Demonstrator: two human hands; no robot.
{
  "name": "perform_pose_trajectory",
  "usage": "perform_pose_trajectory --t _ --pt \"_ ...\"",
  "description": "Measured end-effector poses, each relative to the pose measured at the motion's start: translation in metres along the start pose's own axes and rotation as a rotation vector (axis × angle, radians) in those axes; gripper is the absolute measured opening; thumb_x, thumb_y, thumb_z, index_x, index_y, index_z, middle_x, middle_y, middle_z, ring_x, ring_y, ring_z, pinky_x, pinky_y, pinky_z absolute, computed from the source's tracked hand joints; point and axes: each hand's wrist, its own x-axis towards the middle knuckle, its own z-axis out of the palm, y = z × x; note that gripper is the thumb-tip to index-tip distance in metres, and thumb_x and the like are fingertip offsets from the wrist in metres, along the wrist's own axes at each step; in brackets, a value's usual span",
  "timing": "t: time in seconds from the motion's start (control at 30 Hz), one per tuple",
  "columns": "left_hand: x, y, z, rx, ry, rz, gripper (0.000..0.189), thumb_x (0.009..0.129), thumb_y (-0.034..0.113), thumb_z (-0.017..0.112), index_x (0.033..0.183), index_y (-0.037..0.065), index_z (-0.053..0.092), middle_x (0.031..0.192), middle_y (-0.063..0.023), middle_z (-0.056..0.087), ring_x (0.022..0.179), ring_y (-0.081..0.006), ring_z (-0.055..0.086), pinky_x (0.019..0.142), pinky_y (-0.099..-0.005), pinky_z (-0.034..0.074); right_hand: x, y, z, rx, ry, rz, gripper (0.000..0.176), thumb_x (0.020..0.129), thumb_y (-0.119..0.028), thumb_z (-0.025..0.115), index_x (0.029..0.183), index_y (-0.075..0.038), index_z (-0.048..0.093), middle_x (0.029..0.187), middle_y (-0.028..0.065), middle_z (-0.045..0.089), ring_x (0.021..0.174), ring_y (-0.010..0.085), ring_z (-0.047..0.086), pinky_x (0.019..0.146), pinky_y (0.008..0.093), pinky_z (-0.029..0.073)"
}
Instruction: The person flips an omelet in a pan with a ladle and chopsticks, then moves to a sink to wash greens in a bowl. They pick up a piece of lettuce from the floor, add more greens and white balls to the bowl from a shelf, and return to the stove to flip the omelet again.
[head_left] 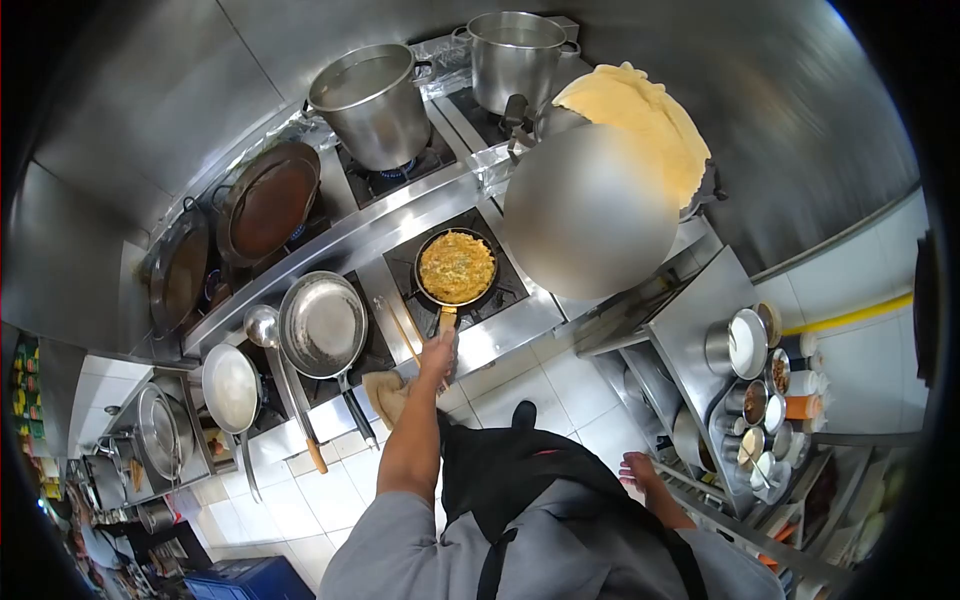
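My left hand [437,360] is closed around the handle of a small black frying pan [492,287], which sits on a stove burner. A round yellow-brown omelette [456,267] with green flecks fills the pan. A pair of long wooden sticks [405,330] lies just left of the handle. By my left wrist, a tan cloth [385,397] hangs at the stove's front edge. My right hand [637,470] hangs low at my side, fingers apart and holding nothing, near the shelving on the right.
Left of the omelette are a large steel pan [323,325], a ladle [262,327] and a pale pan [231,388]. Tall pots [380,125] and dark, wide pans [270,205] occupy the back burners. Ingredient containers [747,343] crowd the right counter. A blurred patch hides part of the stove.
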Motion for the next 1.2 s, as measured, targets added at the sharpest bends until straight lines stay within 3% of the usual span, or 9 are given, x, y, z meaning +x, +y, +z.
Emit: perform_pose_trajectory --t 0.43,0.5,0.6,0.7,0.9,0.97,1.0,1.13,1.2 --pt "0.012 -0.031 -0.002 0.222 -0.004 0.06 0.052 0.094 0.052 0.051 0.075 0.004 0.058 0.06 -0.0086 0.059 0.048 -0.0227 0.059 0.049 -0.0357 0.049 0.025 -0.023 0.0 -0.069 -0.058 -0.02 0.025 0.092 -0.025 0.055 0.115 -0.015 0.055 0.097 0.0047 0.06 0.083 0.0213 0.06 0.069 0.0395 0.054" --pt "-0.009 -0.049 -0.006 0.796 0.532 0.669 0.044 0.095 0.041 0.051 0.078 0.001 0.059 0.068 -0.0169 0.064 0.059 -0.0348 0.063 0.06 -0.0414 0.053 0.025 -0.028 -0.002 -0.155 -0.09 -0.046 0.027 0.092 -0.025 0.054 0.117 -0.015 0.054 0.099 0.0052 0.061 0.084 0.0212 0.06 0.069 0.0403 0.053" --pt "-0.096 -0.051 -0.031 0.597 0.443 0.731 0.031 0.092 0.031 0.053 0.084 0.003 0.064 0.081 -0.0202 0.067 0.075 -0.0416 0.064 0.07 -0.0429 0.053 0.001 -0.042 0.011 -0.443 -0.158 -0.193 0.03 0.092 -0.029 0.054 0.118 -0.013 0.057 0.099 0.0075 0.063 0.086 0.0195 0.06 0.074 0.0368 0.051" --pt "-0.141 -0.117 -0.051 0.614 0.269 0.394 0.021 0.089 0.025 0.056 0.081 0.006 0.065 0.083 -0.0214 0.065 0.083 -0.0415 0.064 0.071 -0.0496 0.051 -0.019 -0.056 0.028 -0.475 -0.234 -0.154 0.031 0.093 -0.029 0.054 0.118 -0.013 0.057 0.1 0.0076 0.063 0.087 0.0195 0.06 0.075 0.0366 0.051" --pt "-0.039 -0.291 -0.133 0.275 0.818 -0.052 0.036 0.091 0.041 0.054 0.098 0.009 0.07 0.091 -0.0258 0.068 0.085 -0.0453 0.065 0.077 -0.0499 0.053 -0.045 -0.075 0.044 -0.634 -0.3 -0.098 0.032 0.093 -0.029 0.053 0.119 -0.012 0.057 0.101 0.0077 0.063 0.088 0.0195 0.059 0.076 0.0363 0.05" --pt "0.029 -0.368 -0.156 0.586 0.692 0.012 0.037 0.09 0.043 0.053 0.104 0.012 0.067 0.086 -0.022 0.068 0.083 -0.0431 0.065 0.072 -0.0464 0.053 -0.05 -0.078 0.046 -0.682 -0.296 -0.075 0.032 0.093 -0.029 0.053 0.12 -0.012 0.057 0.102 0.0077 0.063 0.088 0.0195 0.059 0.077 0.0361 0.05" --pt "0.067 -0.414 -0.17 0.904 0.604 0.287 0.056 0.087 0.025 0.064 0.136 0.01 0.043 0.077 -0.0074 0.064 0.063 -0.0207 0.064 0.053 -0.0352 0.051 -0.052 -0.079 0.047 -0.703 -0.292 -0.063 0.032 0.093 -0.029 0.053 0.12 -0.012 0.057 0.102 0.0078 0.063 0.089 0.0195 0.059 0.077 0.0361 0.05" --pt "0.078 -0.383 -0.143 0.117 0.639 0.115 0.057 0.085 0.018 0.067 0.134 0.008 0.041 0.099 -0.0117 0.063 0.08 -0.0204 0.065 0.057 -0.0367 0.053 -0.054 -0.086 0.045 -0.767 -0.273 -0.029 0.033 0.094 -0.03 0.053 0.12 -0.011 0.057 0.103 0.0078 0.063 0.09 0.0194 0.059 0.078 0.0359 0.05" --pt "0.072 -0.366 -0.136 -0.072 0.686 0.238 0.026 0.081 0.024 0.061 0.103 0.01 0.068 0.092 -0.0182 0.069 0.085 -0.0386 0.065 0.071 -0.0464 0.051 -0.055 -0.088 0.045 -0.779 -0.266 -0.02 0.033 0.094 -0.03 0.053 0.12 -0.011 0.057 0.103 0.0079 0.063 0.09 0.0194 0.059 0.079 0.0357 0.049"
